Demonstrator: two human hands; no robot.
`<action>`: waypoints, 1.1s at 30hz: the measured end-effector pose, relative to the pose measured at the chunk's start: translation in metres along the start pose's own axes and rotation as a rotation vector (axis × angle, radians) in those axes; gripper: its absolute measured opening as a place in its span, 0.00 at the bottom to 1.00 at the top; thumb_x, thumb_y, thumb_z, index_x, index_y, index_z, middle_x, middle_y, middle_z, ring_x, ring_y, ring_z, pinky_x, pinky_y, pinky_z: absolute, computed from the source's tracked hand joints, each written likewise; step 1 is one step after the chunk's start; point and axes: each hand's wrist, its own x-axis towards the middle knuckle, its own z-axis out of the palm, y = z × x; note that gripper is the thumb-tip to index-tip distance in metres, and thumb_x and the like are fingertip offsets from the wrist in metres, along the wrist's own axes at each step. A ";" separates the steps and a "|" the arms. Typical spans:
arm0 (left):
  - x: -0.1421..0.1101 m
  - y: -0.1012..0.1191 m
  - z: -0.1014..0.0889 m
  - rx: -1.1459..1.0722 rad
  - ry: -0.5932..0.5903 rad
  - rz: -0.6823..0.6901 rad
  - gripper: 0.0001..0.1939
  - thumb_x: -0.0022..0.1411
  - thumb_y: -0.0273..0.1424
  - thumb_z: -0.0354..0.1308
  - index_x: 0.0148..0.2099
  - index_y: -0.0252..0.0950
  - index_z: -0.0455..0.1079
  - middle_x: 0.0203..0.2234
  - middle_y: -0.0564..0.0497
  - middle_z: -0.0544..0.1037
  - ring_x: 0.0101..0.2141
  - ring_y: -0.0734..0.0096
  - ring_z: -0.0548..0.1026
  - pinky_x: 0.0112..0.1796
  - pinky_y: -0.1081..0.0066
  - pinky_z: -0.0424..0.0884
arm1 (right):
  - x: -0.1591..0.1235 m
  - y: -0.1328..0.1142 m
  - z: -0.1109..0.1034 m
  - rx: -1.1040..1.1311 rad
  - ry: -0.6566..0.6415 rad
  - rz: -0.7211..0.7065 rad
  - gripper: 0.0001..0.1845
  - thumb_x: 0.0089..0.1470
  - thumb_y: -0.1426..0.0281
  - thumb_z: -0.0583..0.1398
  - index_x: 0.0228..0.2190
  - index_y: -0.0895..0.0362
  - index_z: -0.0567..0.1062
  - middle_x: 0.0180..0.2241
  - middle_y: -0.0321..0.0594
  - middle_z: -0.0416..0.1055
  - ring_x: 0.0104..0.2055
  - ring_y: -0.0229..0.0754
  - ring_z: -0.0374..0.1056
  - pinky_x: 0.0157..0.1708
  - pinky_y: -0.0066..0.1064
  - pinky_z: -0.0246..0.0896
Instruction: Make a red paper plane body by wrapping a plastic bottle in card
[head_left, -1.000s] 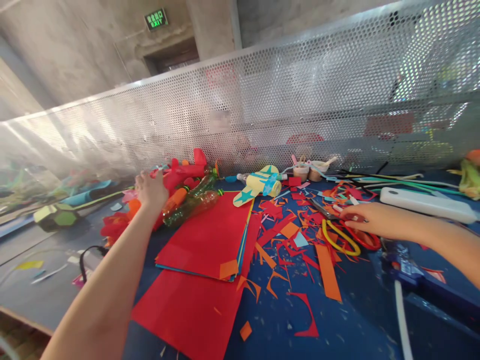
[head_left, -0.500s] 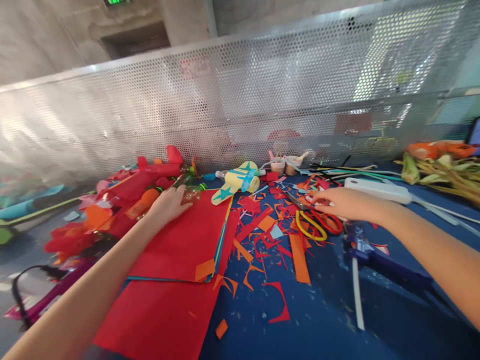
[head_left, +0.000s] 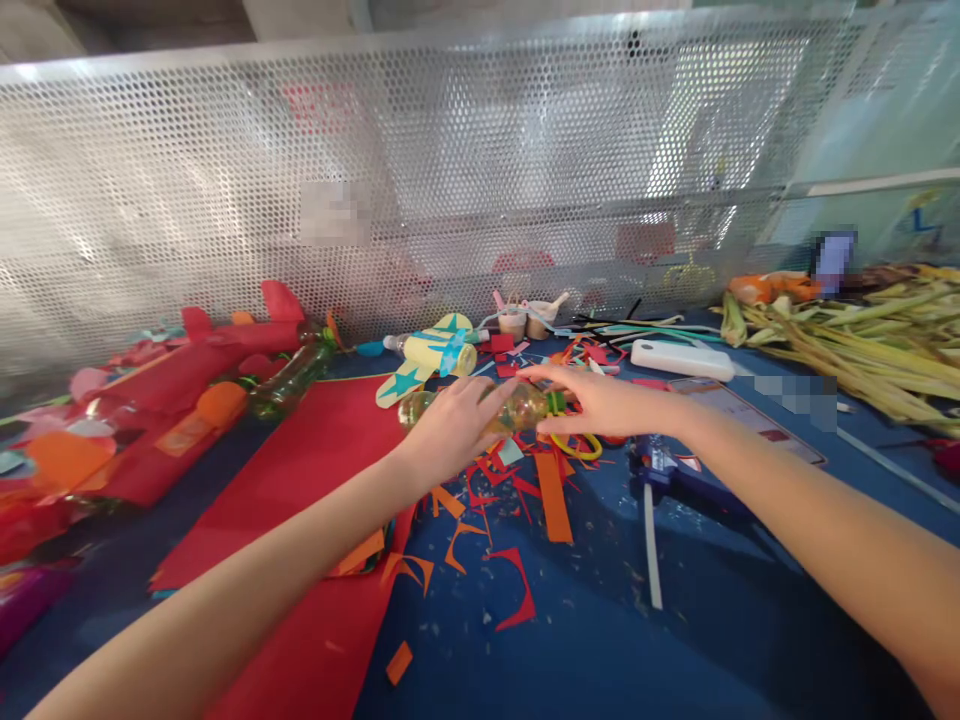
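A clear plastic bottle (head_left: 519,408) with a green cap (head_left: 555,402) lies sideways above the paper scraps. My left hand (head_left: 448,425) is closed over its middle, hiding part of it. At the cap end, my right hand (head_left: 589,398) has thumb and fingers curved around the neck. Just behind the bottle rests a yellow bottle airplane (head_left: 439,355) with blue stars. Yellow-handled scissors (head_left: 581,447) show partly below my right hand. Left of my left hand, a stack of red paper (head_left: 300,470) spreads over the table.
Red paper-covered bottle models (head_left: 187,365) and another clear bottle (head_left: 291,378) lie at left. To the right are a blue glue gun (head_left: 675,475), a white power strip (head_left: 681,359) and dried husks (head_left: 847,325). Perforated metal panels (head_left: 450,170) stand behind the table (head_left: 600,640).
My left hand has brought the green-capped bottle rightward from the paper stack's far edge. My right hand has left the scissors area and met the cap end. The view has shifted right.
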 end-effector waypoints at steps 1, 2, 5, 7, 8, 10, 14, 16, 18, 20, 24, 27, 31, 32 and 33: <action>0.004 0.001 0.003 -0.022 0.002 0.006 0.31 0.62 0.34 0.57 0.65 0.37 0.52 0.54 0.40 0.68 0.55 0.54 0.66 0.55 0.56 0.62 | 0.000 0.000 0.003 -0.045 -0.008 0.016 0.39 0.53 0.55 0.60 0.62 0.50 0.55 0.62 0.44 0.59 0.60 0.50 0.60 0.56 0.41 0.59; 0.008 0.001 0.005 -0.046 0.002 0.009 0.33 0.62 0.34 0.58 0.65 0.36 0.51 0.55 0.40 0.68 0.56 0.55 0.65 0.55 0.57 0.61 | 0.001 0.000 0.005 -0.087 -0.015 0.043 0.39 0.53 0.57 0.61 0.62 0.51 0.55 0.61 0.44 0.61 0.59 0.50 0.61 0.56 0.40 0.60; 0.010 -0.014 0.006 -0.119 -0.020 -0.015 0.42 0.56 0.38 0.62 0.67 0.37 0.47 0.59 0.40 0.64 0.59 0.54 0.62 0.57 0.58 0.59 | 0.002 0.005 0.007 -0.158 -0.038 0.124 0.37 0.52 0.64 0.62 0.61 0.56 0.58 0.58 0.48 0.66 0.55 0.53 0.66 0.52 0.41 0.63; 0.004 -0.033 0.003 -0.161 -0.046 -0.065 0.46 0.51 0.42 0.65 0.67 0.37 0.50 0.60 0.38 0.63 0.59 0.47 0.61 0.57 0.53 0.58 | 0.001 0.008 0.004 -0.169 -0.056 0.153 0.37 0.50 0.68 0.62 0.60 0.57 0.59 0.56 0.50 0.68 0.52 0.55 0.68 0.49 0.43 0.64; -0.001 -0.044 0.001 -0.186 -0.065 -0.095 0.47 0.48 0.44 0.66 0.66 0.37 0.52 0.59 0.37 0.64 0.58 0.45 0.62 0.56 0.51 0.58 | 0.000 0.010 0.002 -0.173 -0.062 0.165 0.37 0.49 0.69 0.62 0.60 0.57 0.60 0.55 0.50 0.68 0.52 0.55 0.69 0.48 0.44 0.65; -0.012 -0.065 -0.002 -0.246 -0.099 -0.144 0.44 0.47 0.44 0.66 0.64 0.39 0.56 0.57 0.39 0.68 0.57 0.45 0.65 0.55 0.51 0.60 | -0.001 0.011 -0.001 -0.175 -0.089 0.184 0.37 0.49 0.68 0.62 0.60 0.54 0.60 0.55 0.48 0.68 0.50 0.55 0.69 0.47 0.44 0.66; -0.037 -0.084 -0.007 -0.399 -0.121 -0.198 0.35 0.54 0.43 0.60 0.61 0.40 0.59 0.56 0.44 0.71 0.54 0.57 0.69 0.53 0.61 0.64 | -0.001 0.011 0.003 -0.160 -0.124 0.206 0.38 0.53 0.56 0.59 0.62 0.52 0.56 0.57 0.48 0.65 0.53 0.56 0.67 0.48 0.44 0.65; -0.045 -0.082 -0.006 -0.465 -0.102 -0.220 0.32 0.54 0.42 0.60 0.60 0.41 0.59 0.55 0.46 0.71 0.53 0.60 0.71 0.52 0.63 0.65 | 0.001 0.011 0.008 -0.165 -0.107 0.193 0.37 0.55 0.55 0.57 0.62 0.53 0.56 0.57 0.49 0.65 0.54 0.56 0.67 0.49 0.45 0.64; -0.051 -0.077 -0.005 -0.515 -0.071 -0.238 0.32 0.52 0.40 0.62 0.58 0.41 0.60 0.54 0.47 0.71 0.52 0.60 0.71 0.52 0.63 0.65 | 0.003 0.011 0.012 -0.198 -0.084 0.174 0.36 0.55 0.59 0.58 0.62 0.53 0.57 0.57 0.49 0.66 0.54 0.56 0.67 0.50 0.46 0.64; -0.054 -0.074 -0.003 -0.556 -0.040 -0.254 0.32 0.50 0.38 0.64 0.56 0.40 0.61 0.53 0.46 0.71 0.52 0.59 0.71 0.52 0.61 0.65 | 0.004 0.013 0.013 -0.243 -0.053 0.152 0.34 0.53 0.65 0.60 0.61 0.54 0.59 0.58 0.49 0.66 0.55 0.56 0.66 0.51 0.47 0.63; -0.058 -0.073 0.002 -0.630 0.011 -0.278 0.30 0.48 0.35 0.65 0.53 0.39 0.60 0.49 0.46 0.72 0.50 0.59 0.72 0.50 0.58 0.68 | 0.005 0.020 0.009 -0.238 0.020 0.122 0.27 0.54 0.70 0.58 0.56 0.56 0.66 0.53 0.47 0.71 0.53 0.53 0.69 0.52 0.46 0.64; -0.058 -0.074 0.006 -0.688 0.049 -0.276 0.28 0.49 0.35 0.65 0.51 0.40 0.59 0.49 0.46 0.71 0.48 0.61 0.74 0.49 0.58 0.70 | 0.005 0.024 0.004 -0.209 0.063 0.109 0.22 0.52 0.70 0.59 0.50 0.54 0.70 0.50 0.44 0.74 0.50 0.50 0.71 0.52 0.44 0.65; -0.057 -0.076 0.013 -0.754 0.104 -0.264 0.28 0.49 0.36 0.63 0.50 0.41 0.57 0.53 0.45 0.66 0.47 0.64 0.74 0.50 0.60 0.70 | 0.004 0.023 -0.001 -0.164 0.109 0.116 0.23 0.51 0.68 0.60 0.50 0.54 0.69 0.51 0.44 0.72 0.51 0.49 0.70 0.53 0.44 0.64; -0.057 -0.076 0.015 -0.765 0.114 -0.264 0.28 0.49 0.36 0.63 0.50 0.41 0.56 0.53 0.45 0.66 0.47 0.65 0.74 0.50 0.60 0.70 | 0.004 0.022 -0.001 -0.141 0.118 0.115 0.23 0.51 0.68 0.60 0.51 0.54 0.69 0.51 0.44 0.72 0.52 0.49 0.70 0.53 0.43 0.64; -0.057 -0.076 0.017 -0.775 0.121 -0.265 0.28 0.49 0.36 0.63 0.50 0.40 0.56 0.53 0.44 0.66 0.48 0.65 0.74 0.50 0.61 0.70 | 0.004 0.021 -0.002 -0.120 0.125 0.112 0.24 0.51 0.67 0.60 0.51 0.54 0.69 0.51 0.44 0.72 0.52 0.48 0.69 0.53 0.43 0.64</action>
